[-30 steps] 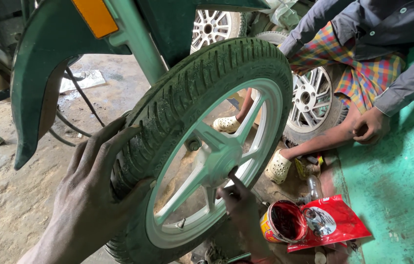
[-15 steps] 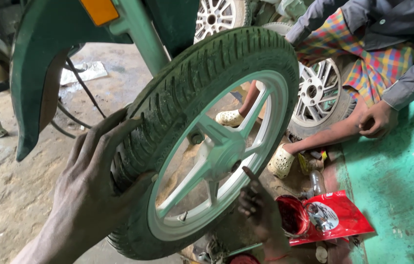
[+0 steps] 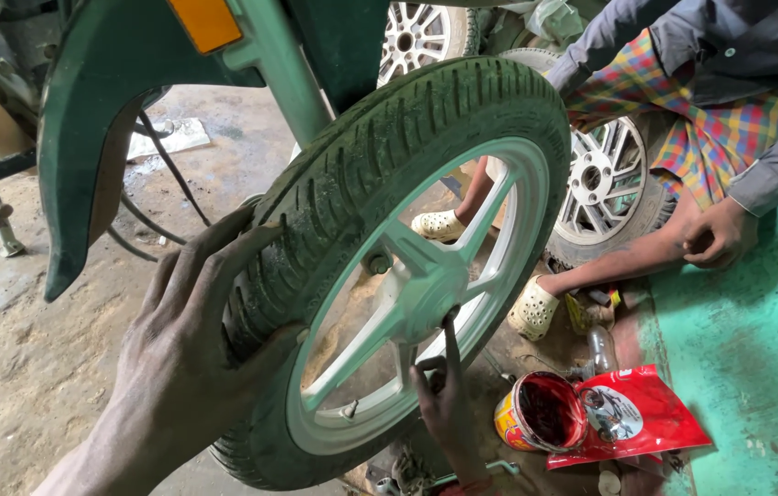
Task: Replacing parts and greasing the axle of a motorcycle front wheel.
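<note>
Since a second ago the right hand (image 3: pixel 444 390) has risen to the hub (image 3: pixel 421 289), forefinger out, gripping nothing, while the left hand (image 3: pixel 191 354) stays clasped on the tyre (image 3: pixel 361 174), steadying the wheel.

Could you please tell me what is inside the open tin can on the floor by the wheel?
The open tin can holds a dark red, greasy-looking substance coating its inside. How deep it goes cannot be seen. It sits beside a red packet, near the right hand.
</note>
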